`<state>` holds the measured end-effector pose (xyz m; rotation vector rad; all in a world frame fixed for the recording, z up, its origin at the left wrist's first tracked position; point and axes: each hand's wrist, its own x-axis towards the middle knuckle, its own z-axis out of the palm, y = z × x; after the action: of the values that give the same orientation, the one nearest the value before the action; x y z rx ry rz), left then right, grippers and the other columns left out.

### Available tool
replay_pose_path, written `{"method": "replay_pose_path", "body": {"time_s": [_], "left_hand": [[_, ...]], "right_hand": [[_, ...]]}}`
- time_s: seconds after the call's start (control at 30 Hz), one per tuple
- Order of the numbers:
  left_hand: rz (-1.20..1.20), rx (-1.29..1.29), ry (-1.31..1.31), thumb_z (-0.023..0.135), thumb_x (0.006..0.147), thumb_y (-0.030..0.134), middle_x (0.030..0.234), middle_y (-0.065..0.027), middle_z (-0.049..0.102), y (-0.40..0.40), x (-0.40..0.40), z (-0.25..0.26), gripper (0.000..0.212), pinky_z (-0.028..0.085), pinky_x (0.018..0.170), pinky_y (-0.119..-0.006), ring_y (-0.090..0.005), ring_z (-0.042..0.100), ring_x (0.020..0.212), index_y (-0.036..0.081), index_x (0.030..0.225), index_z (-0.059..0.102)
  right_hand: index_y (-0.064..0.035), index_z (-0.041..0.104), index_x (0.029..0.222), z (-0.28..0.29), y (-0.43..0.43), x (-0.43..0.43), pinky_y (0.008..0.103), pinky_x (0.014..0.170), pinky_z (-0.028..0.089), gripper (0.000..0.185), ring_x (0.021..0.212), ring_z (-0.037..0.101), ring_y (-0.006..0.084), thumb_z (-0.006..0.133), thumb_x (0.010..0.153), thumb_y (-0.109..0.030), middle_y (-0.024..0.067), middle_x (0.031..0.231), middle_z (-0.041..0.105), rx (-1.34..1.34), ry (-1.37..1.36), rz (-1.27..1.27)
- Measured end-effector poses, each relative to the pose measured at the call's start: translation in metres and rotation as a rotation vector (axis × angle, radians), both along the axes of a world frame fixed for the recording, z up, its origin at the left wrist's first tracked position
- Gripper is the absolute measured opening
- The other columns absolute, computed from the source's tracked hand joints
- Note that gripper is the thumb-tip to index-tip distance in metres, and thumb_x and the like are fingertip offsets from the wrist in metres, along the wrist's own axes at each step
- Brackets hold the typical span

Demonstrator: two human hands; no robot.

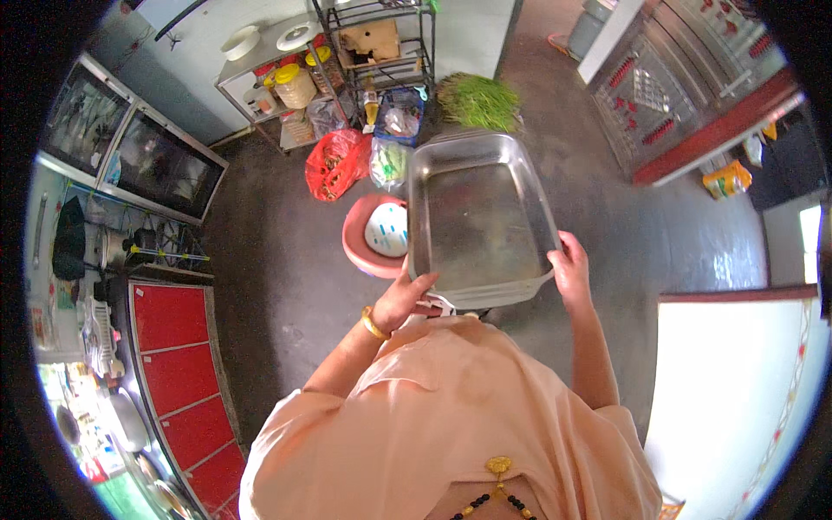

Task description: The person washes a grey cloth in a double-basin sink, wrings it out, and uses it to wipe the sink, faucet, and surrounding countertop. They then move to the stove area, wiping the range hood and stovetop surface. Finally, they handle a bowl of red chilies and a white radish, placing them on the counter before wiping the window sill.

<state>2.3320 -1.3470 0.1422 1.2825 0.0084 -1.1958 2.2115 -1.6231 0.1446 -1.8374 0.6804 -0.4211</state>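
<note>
Before my body I hold a rectangular stainless-steel basin (pixel 481 224) with rounded corners. My left hand (pixel 402 300) grips its near left corner, thumb over the rim, and a gold-coloured bangle circles that wrist. On the right side, my right hand (pixel 569 270) pinches the rim near the other front corner. A pale patterned thing, partly hidden, shows by my left fingers. Beyond the basin's left wall, a pink plastic tub (pixel 356 239) on the floor contains a white round object (pixel 386 231) with blue marks; the basin covers part of both.
A red plastic bag (pixel 335 166), a clear bag of greens (pixel 388 164) and a blue crate (pixel 398 116) stand ahead on the floor. Green stalks (pixel 480 101) lie by the wall. Left are red-fronted cabinets (pixel 170 316); metal shelving (pixel 260 55) stands behind.
</note>
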Motion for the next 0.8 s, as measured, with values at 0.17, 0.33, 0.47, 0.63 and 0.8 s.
{"method": "replay_pose_path", "body": {"time_s": [0.17,0.33,0.47,0.63,0.8], "left_hand": [[0.331,-0.085,0.069,0.045,0.087,0.014,0.101,-0.0086,0.058,-0.020,0.036,-0.017,0.048,0.056,0.060,-0.032,-0.0196,0.063,0.075,0.014,0.131,0.025],[0.592,-0.188,0.048,0.043,0.084,0.007,0.097,-0.0080,0.058,-0.049,0.113,-0.004,0.043,0.055,0.063,-0.034,-0.0197,0.061,0.078,0.010,0.126,0.036],[0.605,-0.119,0.018,0.043,0.085,0.006,0.094,-0.0079,0.058,-0.056,0.167,0.001,0.036,0.054,0.055,-0.030,-0.0188,0.060,0.075,0.008,0.121,0.042],[0.776,-0.078,-0.086,0.045,0.085,0.009,0.087,-0.0030,0.059,-0.050,0.212,-0.001,0.035,0.049,0.040,-0.021,-0.0107,0.060,0.064,0.012,0.120,0.043],[0.933,-0.036,-0.119,0.045,0.087,0.008,0.089,-0.0041,0.060,-0.058,0.254,0.005,0.035,0.049,0.038,-0.021,-0.0113,0.060,0.062,0.011,0.122,0.041]], "right_hand": [[0.0006,0.054,0.100,-0.021,-0.030,0.098,0.0252,0.061,0.043,0.028,0.066,0.051,0.0100,0.050,0.073,-0.001,0.0043,0.075,0.057,0.027,-0.124,0.174],[0.0014,0.052,0.101,-0.019,-0.052,0.174,0.0248,0.059,0.043,0.028,0.064,0.051,0.0091,0.057,0.074,-0.006,0.0027,0.073,0.056,0.073,-0.073,0.244],[-0.0009,0.051,0.107,-0.008,-0.071,0.228,0.0241,0.062,0.043,0.031,0.074,0.051,0.0079,0.060,0.078,-0.010,0.0017,0.086,0.057,0.249,-0.019,0.355],[-0.0071,0.049,0.113,0.024,-0.096,0.329,0.0292,0.072,0.046,0.030,0.098,0.056,0.0160,0.053,0.086,-0.019,0.0070,0.109,0.058,0.468,-0.120,0.252],[-0.0090,0.051,0.108,0.038,-0.115,0.469,0.0358,0.075,0.048,0.029,0.100,0.056,0.0211,0.053,0.086,-0.028,0.0097,0.107,0.059,0.955,-0.205,0.501]]}}
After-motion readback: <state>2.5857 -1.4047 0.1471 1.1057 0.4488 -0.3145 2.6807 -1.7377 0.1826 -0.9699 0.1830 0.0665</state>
